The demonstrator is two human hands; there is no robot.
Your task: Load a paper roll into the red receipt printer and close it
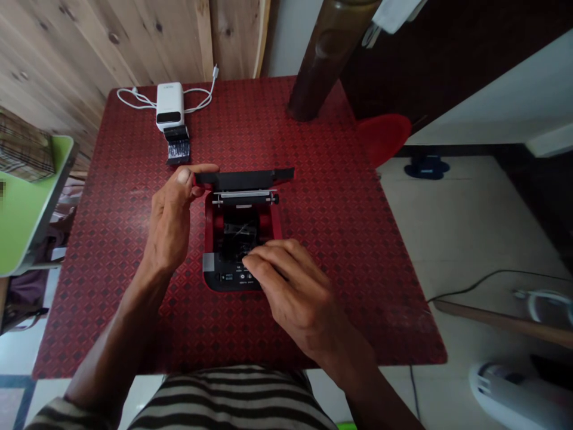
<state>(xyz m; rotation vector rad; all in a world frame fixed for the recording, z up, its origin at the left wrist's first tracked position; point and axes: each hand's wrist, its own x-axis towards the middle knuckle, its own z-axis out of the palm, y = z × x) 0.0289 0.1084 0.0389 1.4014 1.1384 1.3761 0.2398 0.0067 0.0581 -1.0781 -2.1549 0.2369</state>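
Note:
A small red-and-black printer (209, 230) sits on the table with its lid (250, 178) raised. A roller and a light strip show near the hinge. Its hollow is dark, with something shiny and crinkled, like clear plastic (240, 229), inside. My left hand (170, 209) pinches the lid's left corner, thumb in front and index finger behind. Over the front right of the printer, my right hand (290, 286) has its fingers pressed together at the hollow's edge. What those fingertips hold, if anything, is hidden. Small buttons and a grey patch mark the front panel.
The printer stands on a red patterned table (349, 239). A white power bank (170, 101) with a white cable lies at the back left, a black strip below it. A dark bottle-like cylinder (322, 65) rises at the back. A green table (27, 209) stands left, a red stool (387, 137) right.

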